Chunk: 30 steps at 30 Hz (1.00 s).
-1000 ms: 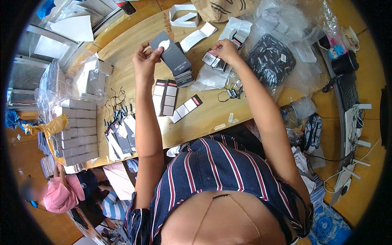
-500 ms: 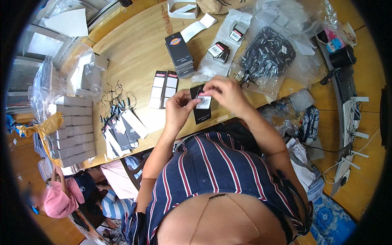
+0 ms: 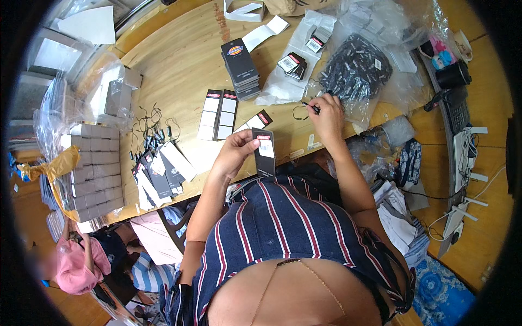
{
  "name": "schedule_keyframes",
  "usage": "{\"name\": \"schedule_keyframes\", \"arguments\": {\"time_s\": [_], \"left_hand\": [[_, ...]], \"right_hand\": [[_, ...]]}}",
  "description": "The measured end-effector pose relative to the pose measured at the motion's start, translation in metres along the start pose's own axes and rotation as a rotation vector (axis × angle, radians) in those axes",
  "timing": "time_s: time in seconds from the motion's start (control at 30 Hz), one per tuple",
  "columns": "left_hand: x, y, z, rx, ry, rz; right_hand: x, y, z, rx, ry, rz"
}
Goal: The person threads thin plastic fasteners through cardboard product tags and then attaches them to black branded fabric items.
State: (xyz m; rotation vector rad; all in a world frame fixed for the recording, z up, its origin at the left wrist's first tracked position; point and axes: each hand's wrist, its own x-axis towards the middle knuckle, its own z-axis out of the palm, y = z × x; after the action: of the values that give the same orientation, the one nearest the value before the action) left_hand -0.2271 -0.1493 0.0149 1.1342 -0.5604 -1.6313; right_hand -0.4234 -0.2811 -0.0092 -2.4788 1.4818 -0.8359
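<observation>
With a navy striped top [image 3: 283, 225] filling the near field, I log the left hand [image 3: 235, 155] pinching a black hang tag [image 3: 265, 165] near its upper end, between thumb and fingers, at the table's near edge. Tag: flat, stiff-looking rectangular card; a white label [image 3: 266, 149] with a red band lies against its face, beside the thumb.

The right hand [image 3: 328, 119] is down at black string loops [image 3: 313, 108], fingers curled in. I cannot tell whether they pinch a string or only touch it.

Step in hand, my judgement: fetching a string for the held tag. The next move seems to call for singling out one loop, the tag kept steady and its upper end left free. Thin, springy strings could snag one another.

Beyond the left hand: one loose label strip [image 3: 255, 120], then two long strips [image 3: 210, 115] of white panels, side by side on the smooth, yellowish wooden table [image 3: 179, 70]. Off left, a fanned bundle of tags [image 3: 171, 175], strings trailing.

Farther: a squared stack of black tags [image 3: 241, 68]; a crinkled white plastic sheet [image 3: 274, 89] bearing small label piles [image 3: 292, 65]; a glossy clear bag [image 3: 360, 110], bulging with dark contents. Farthest, a creased white paper strip [image 3: 266, 33].
</observation>
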Motion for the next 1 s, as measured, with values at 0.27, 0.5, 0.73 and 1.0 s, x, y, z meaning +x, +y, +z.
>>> {"name": "schedule_keyframes", "arguments": {"time_s": [0.27, 0.5, 0.73, 1.0], "left_hand": [[0.039, -0.009, 0.023, -0.516, -0.222, -0.046], [0.024, 0.006, 0.006, -0.591, -0.080, 0.135], [0.000, 0.008, -0.005, -0.693, -0.064, 0.163], [-0.006, -0.012, -0.006, -0.643, 0.037, 0.155]], "right_hand": [[0.003, -0.029, -0.016, 0.996, -0.438, 0.103], [0.007, -0.015, -0.051, 0.921, -0.626, 0.298], [0.017, 0.010, -0.062, 0.754, -0.446, 0.201], [0.020, 0.030, -0.036, 1.598, -0.497, 0.389]]}}
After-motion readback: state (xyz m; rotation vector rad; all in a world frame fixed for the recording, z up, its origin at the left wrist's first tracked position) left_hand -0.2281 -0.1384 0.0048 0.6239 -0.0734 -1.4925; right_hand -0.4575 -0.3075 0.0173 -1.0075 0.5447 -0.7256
